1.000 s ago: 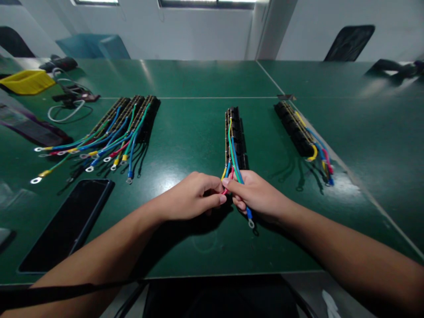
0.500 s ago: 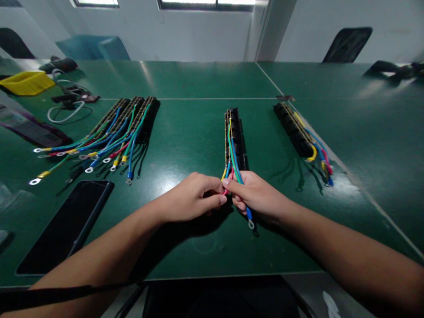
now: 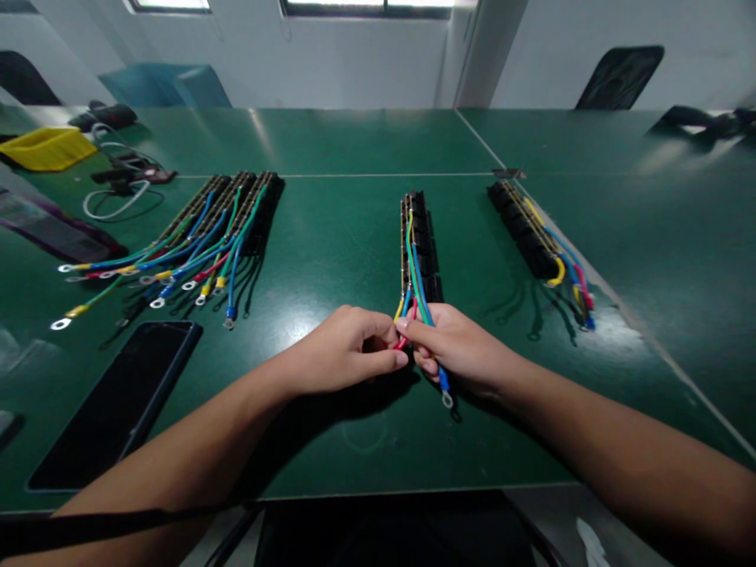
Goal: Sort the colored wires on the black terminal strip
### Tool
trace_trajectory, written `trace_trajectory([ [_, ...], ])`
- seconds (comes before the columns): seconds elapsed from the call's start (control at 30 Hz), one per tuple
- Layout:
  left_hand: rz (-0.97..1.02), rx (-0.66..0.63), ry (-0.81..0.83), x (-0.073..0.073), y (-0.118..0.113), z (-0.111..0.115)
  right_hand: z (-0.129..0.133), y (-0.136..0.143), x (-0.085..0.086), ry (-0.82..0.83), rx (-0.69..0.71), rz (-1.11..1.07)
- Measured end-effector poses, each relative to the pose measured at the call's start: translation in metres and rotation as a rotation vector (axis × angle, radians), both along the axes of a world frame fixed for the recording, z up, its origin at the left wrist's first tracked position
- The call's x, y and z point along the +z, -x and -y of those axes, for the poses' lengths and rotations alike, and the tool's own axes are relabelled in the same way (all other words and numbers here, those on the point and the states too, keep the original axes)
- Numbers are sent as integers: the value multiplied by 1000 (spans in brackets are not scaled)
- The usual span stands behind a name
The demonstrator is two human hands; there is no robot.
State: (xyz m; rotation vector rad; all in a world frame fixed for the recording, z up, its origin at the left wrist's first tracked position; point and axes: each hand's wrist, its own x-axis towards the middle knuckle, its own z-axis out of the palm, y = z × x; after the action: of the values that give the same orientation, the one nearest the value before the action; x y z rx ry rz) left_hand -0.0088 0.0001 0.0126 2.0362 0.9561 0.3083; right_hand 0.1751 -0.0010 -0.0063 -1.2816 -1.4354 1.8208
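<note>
In the middle of the green table a black terminal strip [image 3: 426,252] lies lengthwise, with coloured wires running along it toward me. My right hand [image 3: 452,346] is closed around the wires near the strip's front end. A blue-sleeved ring terminal [image 3: 445,390] sticks out below its fingers. Just to the left, my left hand [image 3: 348,350] pinches a red wire [image 3: 402,343] between thumb and fingers; that wire's tip is hidden. The yellow wire [image 3: 399,307] and part of the blue one pass behind the fingertips.
Several similar wired strips [image 3: 236,209] lie side by side at the left, ring terminals fanned toward me. One more wired strip [image 3: 523,232] lies at the right. A black phone [image 3: 118,402] rests front left. Farther back are a yellow tray [image 3: 50,150] and a white cable [image 3: 121,206].
My left thumb has shifted slightly to the right along the red wire. The right hand and the strips stay where they were.
</note>
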Motion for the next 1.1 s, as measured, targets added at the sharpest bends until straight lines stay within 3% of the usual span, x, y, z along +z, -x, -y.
trace_trajectory([
  [0.9, 8, -4, -31, 1, -2, 1, 0, 1, 2, -8, 6, -8],
  [1.1, 24, -30, 35, 3, -1, 2, 0, 0, 1, 0, 0, -28],
])
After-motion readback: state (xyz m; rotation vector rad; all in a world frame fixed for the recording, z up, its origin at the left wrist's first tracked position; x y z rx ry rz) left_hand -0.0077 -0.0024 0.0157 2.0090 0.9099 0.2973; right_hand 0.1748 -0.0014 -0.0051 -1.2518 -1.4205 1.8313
